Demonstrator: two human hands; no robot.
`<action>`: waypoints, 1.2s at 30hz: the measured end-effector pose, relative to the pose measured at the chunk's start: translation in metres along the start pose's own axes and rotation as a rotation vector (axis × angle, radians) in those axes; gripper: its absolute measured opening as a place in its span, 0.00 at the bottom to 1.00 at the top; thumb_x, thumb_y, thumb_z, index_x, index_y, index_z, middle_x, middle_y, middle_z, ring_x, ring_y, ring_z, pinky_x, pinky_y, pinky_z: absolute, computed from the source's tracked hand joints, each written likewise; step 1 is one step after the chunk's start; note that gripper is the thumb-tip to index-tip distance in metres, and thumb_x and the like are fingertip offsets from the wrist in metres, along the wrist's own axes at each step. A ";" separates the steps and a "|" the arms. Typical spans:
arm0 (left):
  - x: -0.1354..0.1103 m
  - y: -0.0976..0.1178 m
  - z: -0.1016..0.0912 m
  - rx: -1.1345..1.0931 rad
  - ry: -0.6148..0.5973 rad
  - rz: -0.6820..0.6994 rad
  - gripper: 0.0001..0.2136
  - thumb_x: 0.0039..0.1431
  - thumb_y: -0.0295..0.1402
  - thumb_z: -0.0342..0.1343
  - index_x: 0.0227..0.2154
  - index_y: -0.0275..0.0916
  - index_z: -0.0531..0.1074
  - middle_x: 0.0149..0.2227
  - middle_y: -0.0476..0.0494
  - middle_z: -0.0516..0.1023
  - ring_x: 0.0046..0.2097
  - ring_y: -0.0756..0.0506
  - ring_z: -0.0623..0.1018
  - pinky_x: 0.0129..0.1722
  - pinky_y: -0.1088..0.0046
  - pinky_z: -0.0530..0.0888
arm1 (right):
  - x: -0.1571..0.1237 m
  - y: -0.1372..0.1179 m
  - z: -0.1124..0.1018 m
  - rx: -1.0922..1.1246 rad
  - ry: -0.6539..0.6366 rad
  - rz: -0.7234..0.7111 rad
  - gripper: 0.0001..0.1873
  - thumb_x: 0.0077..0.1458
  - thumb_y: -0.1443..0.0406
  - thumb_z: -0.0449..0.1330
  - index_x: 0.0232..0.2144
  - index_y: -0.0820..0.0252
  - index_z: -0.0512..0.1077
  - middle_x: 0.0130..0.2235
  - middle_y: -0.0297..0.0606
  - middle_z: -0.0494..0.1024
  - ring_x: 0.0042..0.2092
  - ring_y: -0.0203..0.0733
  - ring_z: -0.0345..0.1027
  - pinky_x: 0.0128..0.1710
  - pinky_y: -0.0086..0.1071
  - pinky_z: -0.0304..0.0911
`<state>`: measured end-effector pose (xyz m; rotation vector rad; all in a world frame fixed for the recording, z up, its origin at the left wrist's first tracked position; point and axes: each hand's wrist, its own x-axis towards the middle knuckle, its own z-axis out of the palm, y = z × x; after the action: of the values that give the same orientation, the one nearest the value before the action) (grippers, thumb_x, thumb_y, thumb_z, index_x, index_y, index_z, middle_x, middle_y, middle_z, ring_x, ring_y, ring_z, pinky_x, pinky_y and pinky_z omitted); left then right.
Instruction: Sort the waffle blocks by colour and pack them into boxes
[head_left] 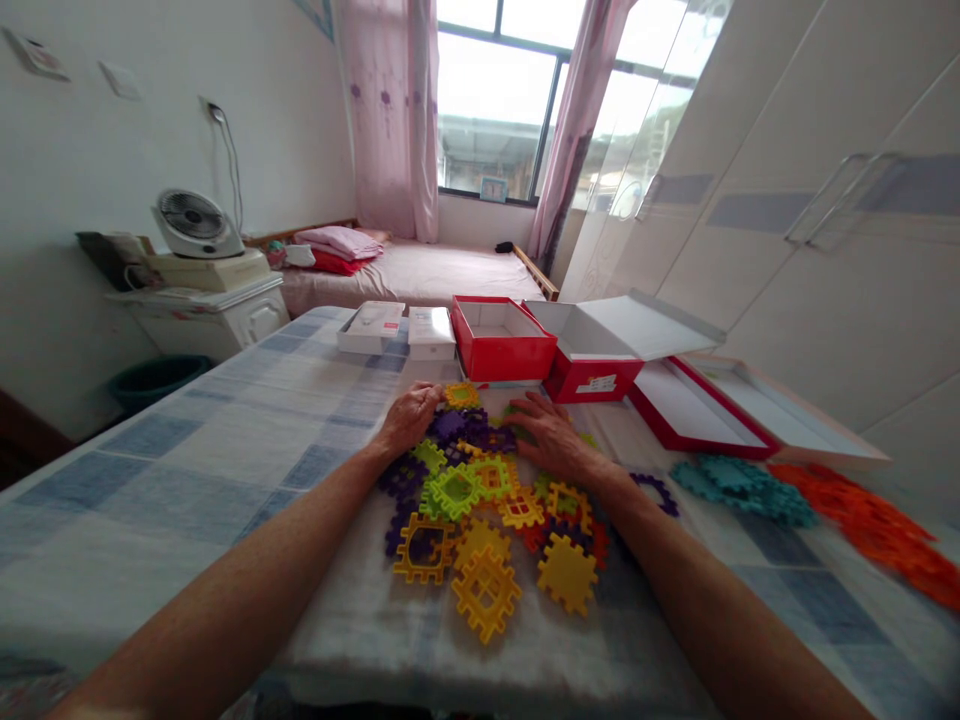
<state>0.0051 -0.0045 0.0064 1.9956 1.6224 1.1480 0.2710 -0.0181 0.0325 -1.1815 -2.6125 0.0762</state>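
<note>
A heap of flat plastic interlocking tiles (480, 500) in yellow, green, purple and red lies on the checked tablecloth (225, 440) in front of me. My left hand (409, 415) rests palm down on the heap's far left edge, fingers curled loosely over purple and orange tiles. On the far right side my right hand (551, 432) lies flat with its fingers stretched over the tiles. Neither hand has lifted a tile. Separate piles of teal tiles (742, 488) and orange tiles (870, 525) lie to the right.
An open red box (501, 340) stands just beyond the heap, with a second red box (592, 372) and its white lid beside it, and a flat red tray (697, 405) to the right. Two white boxes (397, 328) sit further back. A fan, bed and wardrobe surround the table.
</note>
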 end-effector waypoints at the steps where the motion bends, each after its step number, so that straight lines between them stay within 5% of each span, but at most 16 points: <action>1: 0.000 0.000 0.000 0.001 0.002 0.001 0.27 0.61 0.47 0.34 0.34 0.36 0.76 0.43 0.39 0.75 0.45 0.44 0.74 0.49 0.69 0.68 | -0.001 0.002 0.000 -0.012 0.022 -0.005 0.16 0.55 0.64 0.55 0.47 0.54 0.70 0.56 0.39 0.66 0.63 0.50 0.46 0.59 0.49 0.45; 5: 0.000 -0.002 0.001 0.009 0.000 0.000 0.27 0.61 0.46 0.34 0.33 0.36 0.76 0.43 0.39 0.75 0.45 0.44 0.74 0.49 0.68 0.68 | -0.005 0.008 0.000 -0.014 0.063 0.010 0.11 0.54 0.63 0.56 0.41 0.57 0.70 0.54 0.41 0.68 0.60 0.50 0.51 0.58 0.47 0.48; 11: 0.000 -0.001 0.001 0.009 0.006 0.002 0.26 0.60 0.46 0.34 0.33 0.37 0.76 0.42 0.40 0.75 0.46 0.43 0.74 0.49 0.68 0.67 | -0.008 0.010 0.002 -0.029 0.036 0.053 0.28 0.56 0.56 0.55 0.56 0.61 0.61 0.56 0.47 0.66 0.59 0.50 0.54 0.57 0.45 0.48; 24: 0.001 -0.003 0.002 0.001 0.011 0.005 0.25 0.61 0.46 0.35 0.32 0.38 0.76 0.42 0.41 0.76 0.46 0.44 0.73 0.50 0.68 0.67 | -0.003 0.008 -0.007 -0.221 0.037 0.092 0.15 0.60 0.68 0.47 0.44 0.61 0.71 0.41 0.45 0.76 0.45 0.43 0.68 0.48 0.33 0.58; 32: 0.001 -0.002 0.002 0.005 0.007 0.011 0.26 0.60 0.47 0.34 0.32 0.37 0.76 0.42 0.40 0.75 0.46 0.43 0.74 0.50 0.68 0.67 | -0.005 0.012 -0.018 0.063 0.212 0.215 0.14 0.60 0.63 0.48 0.42 0.61 0.70 0.37 0.41 0.78 0.38 0.40 0.71 0.39 0.28 0.60; 36: 0.001 -0.001 0.001 0.013 0.000 0.012 0.27 0.60 0.46 0.34 0.32 0.37 0.76 0.41 0.39 0.75 0.47 0.42 0.74 0.50 0.67 0.67 | -0.002 0.010 -0.017 0.099 0.143 0.271 0.15 0.60 0.63 0.47 0.41 0.62 0.72 0.34 0.41 0.78 0.36 0.40 0.71 0.37 0.29 0.60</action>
<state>0.0049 -0.0034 0.0055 2.0155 1.6239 1.1442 0.2836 -0.0139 0.0465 -1.4406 -2.2867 0.1652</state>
